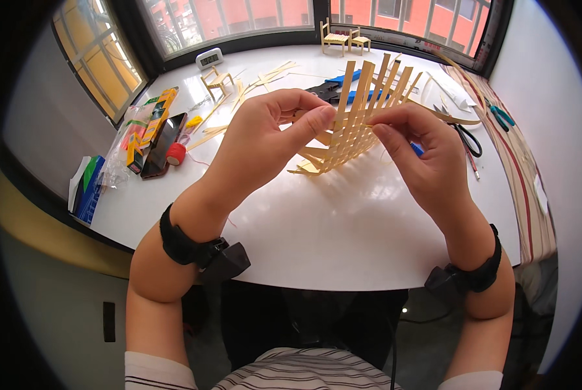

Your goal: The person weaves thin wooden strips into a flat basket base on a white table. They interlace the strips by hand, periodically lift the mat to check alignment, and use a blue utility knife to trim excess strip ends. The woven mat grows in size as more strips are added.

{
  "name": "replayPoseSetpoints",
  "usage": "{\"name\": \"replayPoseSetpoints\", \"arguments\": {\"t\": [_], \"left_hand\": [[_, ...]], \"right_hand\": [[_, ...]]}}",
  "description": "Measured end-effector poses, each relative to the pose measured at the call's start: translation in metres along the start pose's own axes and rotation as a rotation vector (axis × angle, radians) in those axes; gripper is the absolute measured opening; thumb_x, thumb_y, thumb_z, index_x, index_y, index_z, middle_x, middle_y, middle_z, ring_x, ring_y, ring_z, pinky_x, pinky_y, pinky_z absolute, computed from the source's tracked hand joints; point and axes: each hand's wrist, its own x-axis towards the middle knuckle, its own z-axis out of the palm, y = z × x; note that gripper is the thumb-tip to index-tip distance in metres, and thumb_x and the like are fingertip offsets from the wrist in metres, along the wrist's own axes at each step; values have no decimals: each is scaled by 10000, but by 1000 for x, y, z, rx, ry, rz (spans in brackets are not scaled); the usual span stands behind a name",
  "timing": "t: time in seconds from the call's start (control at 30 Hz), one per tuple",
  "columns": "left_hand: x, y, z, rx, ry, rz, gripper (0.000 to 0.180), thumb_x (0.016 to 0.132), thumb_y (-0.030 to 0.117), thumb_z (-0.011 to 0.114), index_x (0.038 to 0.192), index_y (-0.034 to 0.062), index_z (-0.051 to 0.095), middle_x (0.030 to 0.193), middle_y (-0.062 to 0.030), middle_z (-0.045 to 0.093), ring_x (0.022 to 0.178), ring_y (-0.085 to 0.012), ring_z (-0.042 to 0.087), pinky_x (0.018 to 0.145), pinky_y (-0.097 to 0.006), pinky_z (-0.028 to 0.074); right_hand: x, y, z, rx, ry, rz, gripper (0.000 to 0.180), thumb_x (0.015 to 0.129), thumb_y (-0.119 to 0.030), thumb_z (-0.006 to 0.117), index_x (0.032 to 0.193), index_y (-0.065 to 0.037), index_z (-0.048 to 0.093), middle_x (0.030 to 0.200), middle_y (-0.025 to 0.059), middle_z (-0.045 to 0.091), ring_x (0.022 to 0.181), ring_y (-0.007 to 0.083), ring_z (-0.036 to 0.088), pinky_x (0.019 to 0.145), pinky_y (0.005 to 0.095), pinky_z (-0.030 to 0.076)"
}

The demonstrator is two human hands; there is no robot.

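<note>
Two hands up over white round table [343, 234], both on same piece: woven lattice of pale thin wood strips [356, 117], held tilted, lower corner near or on tabletop, can't tell which. L hand [265, 140] pinches lattice's left edge, thumb on top, fingers curled behind. R hand [421, 153] pinches a single strip at right edge betw. thumb and forefinger. Black wrist straps w/ small boxes on both forearms.

Hands + lattice block view of table centre behind them; blue-handled tool [339, 81] only partly seen past L fingers.

Outward, left: red spool of thread [176, 154] just beside dark flat phone-like slab [163, 144]; yellow-green flat packet [153, 120] in clear plastic bag; blue-white box [90, 188] at table edge. Loose pale strips [265, 78] scattered behind L hand. Small wooden miniature chair [217, 80] nr them; two more mini chairs [344, 39] by window. White digital clock [209, 58] on sill.

Right: black-handled scissors [467, 138] just beyond R hand; teal-handled pliers [501, 116] farther out, on striped cloth [531, 188] at table edge.
</note>
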Motion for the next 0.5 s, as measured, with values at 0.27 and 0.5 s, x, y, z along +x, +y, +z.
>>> {"name": "replayPoseSetpoints", "arguments": {"t": [0.27, 0.5], "left_hand": [[2, -2, 3, -140, 10, -64, 268, 994, 218, 669, 1111, -22, 687, 1023, -75, 720, 966, -121, 676, 877, -249, 518], [6, -3, 2, -225, 15, -74, 300, 993, 251, 670, 1102, -28, 668, 1016, -79, 725, 977, -127, 680, 915, -265, 499]], "right_hand": [[9, 1, 2, -52, 66, -22, 69, 937, -59, 667, 973, -1, 680, 742, 74, 676, 656, 133, 628, 629, 249, 485], [39, -15, 7, -104, 8, -68, 96, 918, -76, 674, 969, 5, 687, 804, 133, 720, 713, 181, 695, 671, 290, 523]]}}
